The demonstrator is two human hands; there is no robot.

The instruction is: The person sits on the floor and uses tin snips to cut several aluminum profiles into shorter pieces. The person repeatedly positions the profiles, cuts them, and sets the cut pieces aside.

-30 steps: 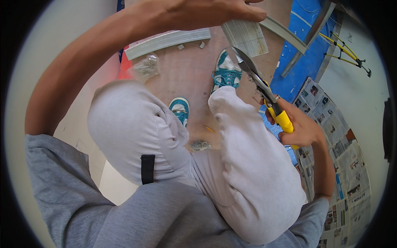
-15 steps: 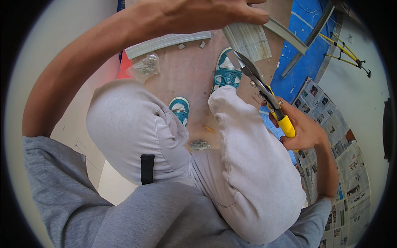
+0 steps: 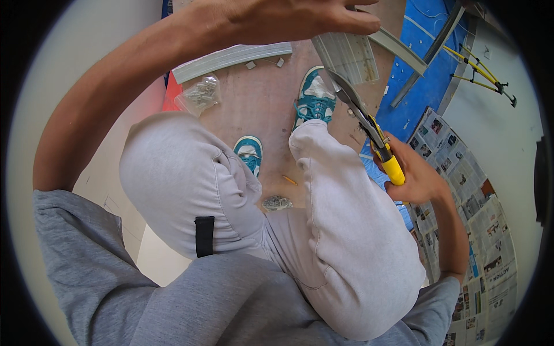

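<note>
My right hand (image 3: 416, 173) is wrapped round the yellow handles of a pair of tin snips (image 3: 361, 113), to the right of my raised knee. The snips' dark blades point up and left, reaching the lower end of a grey metal channel (image 3: 330, 53). At the top edge, my left hand (image 3: 323, 16) is closed over the upper part of that channel, with its thumb stretched to the right. Some of its fingers are cut off by the frame. Whether the blades have bitten into the metal is hard to see.
On the floor lie a long metal channel (image 3: 231, 60), a clear bag of small metal parts (image 3: 200, 95), a pencil (image 3: 289, 180) and another clear bag (image 3: 277, 203). Blue sheeting (image 3: 407, 69), newspaper (image 3: 461, 190) and a yellow-legged stand (image 3: 479, 70) are to the right.
My right hand has shifted slightly up and left, and the snips have turned a little, so their bolts no longer show. My left hand has moved slightly right.
</note>
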